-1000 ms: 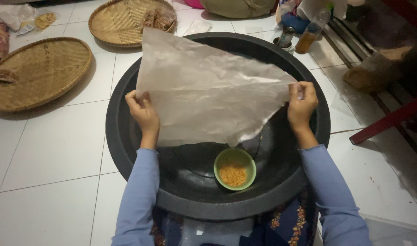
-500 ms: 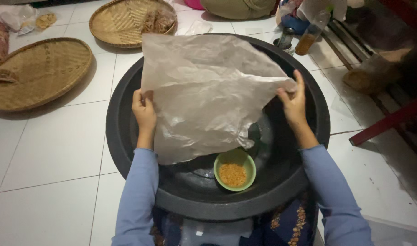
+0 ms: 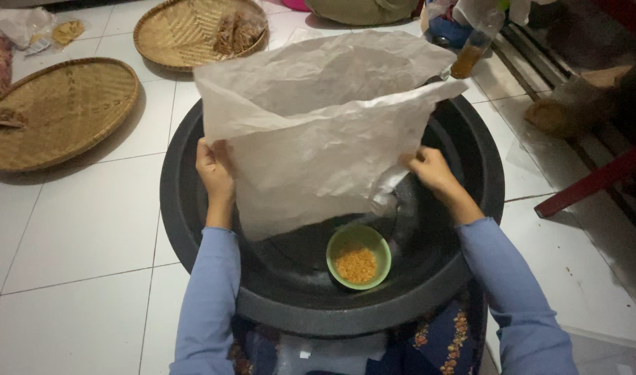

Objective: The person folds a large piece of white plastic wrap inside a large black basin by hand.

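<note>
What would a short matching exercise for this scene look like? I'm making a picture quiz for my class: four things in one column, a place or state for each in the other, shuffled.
Things:
1. green bowl
2. crumpled paper sheet
3. black basin
4. round woven tray

Places or states:
A. lying on the white tiles to the left
B. held up by the left hand and right hand
C. holding orange grains, inside the basin
D. directly in front of the person, under the sheet

Pairs: 1-C, 2-B, 3-D, 4-A
</note>
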